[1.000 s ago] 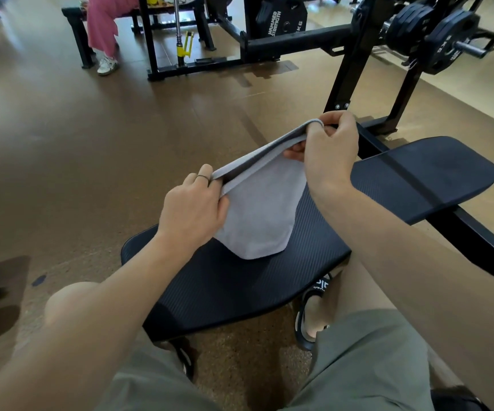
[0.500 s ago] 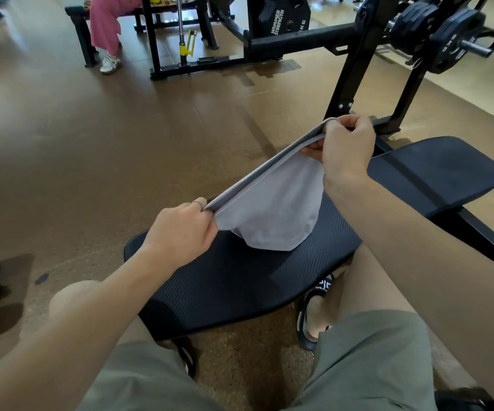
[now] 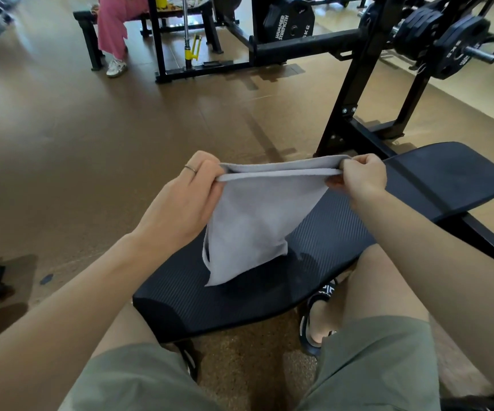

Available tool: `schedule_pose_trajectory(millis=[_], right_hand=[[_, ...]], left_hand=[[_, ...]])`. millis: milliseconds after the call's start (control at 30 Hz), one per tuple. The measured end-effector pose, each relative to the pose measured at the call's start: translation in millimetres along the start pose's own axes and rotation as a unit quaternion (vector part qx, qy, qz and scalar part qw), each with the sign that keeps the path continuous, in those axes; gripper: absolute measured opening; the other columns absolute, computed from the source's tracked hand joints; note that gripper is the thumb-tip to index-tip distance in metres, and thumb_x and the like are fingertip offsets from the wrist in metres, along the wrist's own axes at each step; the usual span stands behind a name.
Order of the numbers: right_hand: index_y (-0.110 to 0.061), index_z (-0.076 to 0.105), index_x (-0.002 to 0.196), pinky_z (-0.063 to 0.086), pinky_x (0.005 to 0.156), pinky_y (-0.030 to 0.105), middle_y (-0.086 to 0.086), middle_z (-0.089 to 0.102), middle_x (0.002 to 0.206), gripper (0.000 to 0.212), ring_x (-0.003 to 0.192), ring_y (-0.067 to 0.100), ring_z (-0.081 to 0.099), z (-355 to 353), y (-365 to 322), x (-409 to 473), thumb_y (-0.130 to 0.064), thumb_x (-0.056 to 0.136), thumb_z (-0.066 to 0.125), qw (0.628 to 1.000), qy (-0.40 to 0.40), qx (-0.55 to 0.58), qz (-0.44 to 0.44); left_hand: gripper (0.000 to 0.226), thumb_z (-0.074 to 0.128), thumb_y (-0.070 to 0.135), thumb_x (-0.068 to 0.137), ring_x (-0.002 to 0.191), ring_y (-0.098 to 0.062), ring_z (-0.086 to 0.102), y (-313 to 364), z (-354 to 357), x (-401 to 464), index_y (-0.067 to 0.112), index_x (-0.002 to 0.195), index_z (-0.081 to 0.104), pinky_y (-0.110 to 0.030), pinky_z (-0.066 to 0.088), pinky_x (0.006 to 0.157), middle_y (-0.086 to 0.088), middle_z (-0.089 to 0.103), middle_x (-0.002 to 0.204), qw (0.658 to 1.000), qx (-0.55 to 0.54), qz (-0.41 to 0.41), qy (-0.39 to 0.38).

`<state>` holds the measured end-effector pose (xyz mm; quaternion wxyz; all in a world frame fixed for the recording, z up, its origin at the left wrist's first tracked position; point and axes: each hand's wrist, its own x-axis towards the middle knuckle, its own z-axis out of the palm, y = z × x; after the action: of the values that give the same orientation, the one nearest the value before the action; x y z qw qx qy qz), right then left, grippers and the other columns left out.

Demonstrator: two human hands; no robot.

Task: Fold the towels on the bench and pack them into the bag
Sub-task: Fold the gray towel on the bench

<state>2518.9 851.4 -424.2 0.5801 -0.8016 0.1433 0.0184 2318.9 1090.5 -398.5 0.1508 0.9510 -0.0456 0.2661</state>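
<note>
Head view: left hand [image 3: 194, 197] and right hand [image 3: 361, 175] each pinch a top corner of the grey towel [image 3: 254, 223], stretched taut between them (likely to square its doubled edges), its tail hanging below onto the bench [image 3: 343, 241]. No bag visible.

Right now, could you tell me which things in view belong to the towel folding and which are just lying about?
Job: grey towel, left hand, right hand, bench.
Lying about: weight plates, black rack frame, yellow-handled tool.
</note>
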Motion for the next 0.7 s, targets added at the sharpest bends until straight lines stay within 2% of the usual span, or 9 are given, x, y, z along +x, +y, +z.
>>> schedule_pose_trajectory(millis=[67,133,167,267,333,400,533,633,700], right_hand=[[-0.007,0.054,0.118,0.058,0.066,0.041,0.019,0.061,0.123,0.025,0.082,0.025,0.063,-2,1,2,-0.013,0.094,0.058,0.988,-0.038,-0.153,0.0],[-0.008,0.048,0.133,0.051,0.078,0.041,0.02,0.052,0.136,0.048,0.109,0.035,0.057,-1,3,-3,-0.016,0.088,0.063,0.95,-0.085,-0.299,-0.035],[-0.011,0.048,0.135,0.05,0.086,0.042,0.017,0.05,0.137,0.053,0.119,0.036,0.053,1,-1,-13,-0.016,0.085,0.065,0.939,-0.106,-0.317,-0.081],[-0.021,0.058,0.124,0.048,0.096,0.033,-0.002,0.059,0.126,0.045,0.12,0.017,0.056,6,-20,-60,-0.01,0.082,0.068,0.918,-0.255,-0.197,-0.233],[-0.02,0.061,0.123,0.047,0.099,0.025,-0.006,0.064,0.124,0.046,0.12,0.007,0.058,8,-33,-91,-0.002,0.081,0.065,0.874,-0.4,-0.11,-0.252],[-0.016,0.062,0.123,0.053,0.099,0.029,0.001,0.069,0.12,0.047,0.116,0.013,0.064,10,-34,-106,0.004,0.081,0.063,0.85,-0.464,-0.057,-0.243],[-0.013,0.065,0.112,0.054,0.088,0.054,0.014,0.072,0.1,0.031,0.097,0.036,0.068,19,-24,-110,-0.002,0.083,0.065,0.864,-0.414,-0.043,-0.284],[-0.007,0.069,0.102,0.054,0.086,0.052,0.014,0.073,0.097,0.013,0.09,0.03,0.069,22,-17,-107,-0.004,0.09,0.065,0.87,-0.393,-0.02,-0.297],[-0.008,0.069,0.097,0.052,0.078,0.045,0.012,0.072,0.092,0.006,0.083,0.019,0.065,22,-16,-105,-0.007,0.094,0.064,0.877,-0.378,-0.01,-0.298]], left_hand=[[0.009,0.045,0.012,0.105,0.086,-0.017,0.052,8,-3,9,0.009,0.098,0.051,-0.025,0.043,0.073,-0.004,0.055,0.103,0.997,-0.074,-0.027,0.013],[0.007,0.046,0.008,0.104,0.083,-0.005,0.049,16,-5,14,0.012,0.098,0.048,-0.018,0.04,0.071,0.005,0.053,0.092,0.99,-0.125,-0.065,0.006],[0.007,0.046,0.007,0.103,0.08,-0.003,0.048,19,-4,16,0.013,0.098,0.047,-0.016,0.038,0.069,0.008,0.052,0.086,0.987,-0.14,-0.074,-0.004],[0.006,0.046,0.008,0.104,0.063,-0.007,0.041,25,2,18,0.014,0.102,0.044,-0.02,0.034,0.058,0.008,0.046,0.072,0.98,-0.185,-0.072,-0.03],[0.008,0.048,0.008,0.104,0.057,-0.009,0.038,27,5,20,0.015,0.103,0.043,-0.02,0.032,0.055,0.011,0.042,0.066,0.976,-0.204,-0.072,-0.031],[0.01,0.05,0.007,0.103,0.056,-0.009,0.039,26,7,21,0.014,0.105,0.043,-0.019,0.031,0.054,0.013,0.042,0.064,0.973,-0.217,-0.077,-0.024],[0.012,0.052,0.007,0.102,0.057,-0.017,0.041,27,5,23,0.012,0.106,0.041,-0.028,0.035,0.057,-0.004,0.046,0.064,0.972,-0.221,-0.082,-0.021],[0.012,0.054,0.011,0.102,0.058,-0.02,0.04,29,6,21,0.01,0.105,0.043,-0.027,0.035,0.056,-0.013,0.048,0.067,0.966,-0.236,-0.104,-0.022],[0.013,0.056,0.012,0.102,0.057,-0.011,0.041,29,8,16,0.009,0.106,0.044,-0.019,0.035,0.055,-0.009,0.052,0.068,0.957,-0.259,-0.129,-0.02]])
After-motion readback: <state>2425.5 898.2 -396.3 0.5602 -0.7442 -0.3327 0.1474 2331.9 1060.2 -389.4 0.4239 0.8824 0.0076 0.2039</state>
